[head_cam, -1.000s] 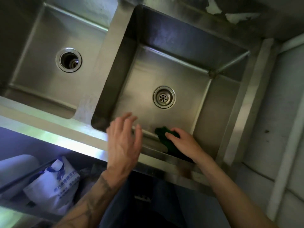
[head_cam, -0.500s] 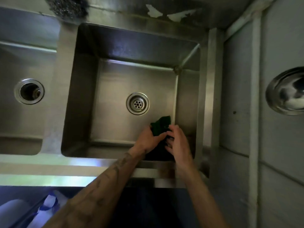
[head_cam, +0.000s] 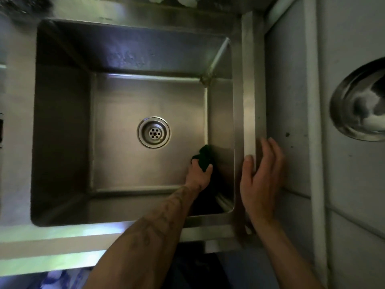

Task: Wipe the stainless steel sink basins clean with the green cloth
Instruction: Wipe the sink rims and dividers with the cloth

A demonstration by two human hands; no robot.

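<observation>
A stainless steel sink basin fills the head view, with a round drain in the middle of its floor. My left hand reaches down into the basin and grips the dark green cloth against the floor, where it meets the right wall. My right hand is outside the basin with its fingers straight. It rests on the sink's right rim and holds nothing.
A tiled wall runs along the right of the sink. A round steel bowl shows at the right edge. The sink's front ledge lies below the basin. The edge of a second basin sits at the far left.
The cloth passed from my right hand to my left hand. My right hand left the basin and moved to the right rim. The view shifted onto the right basin.
</observation>
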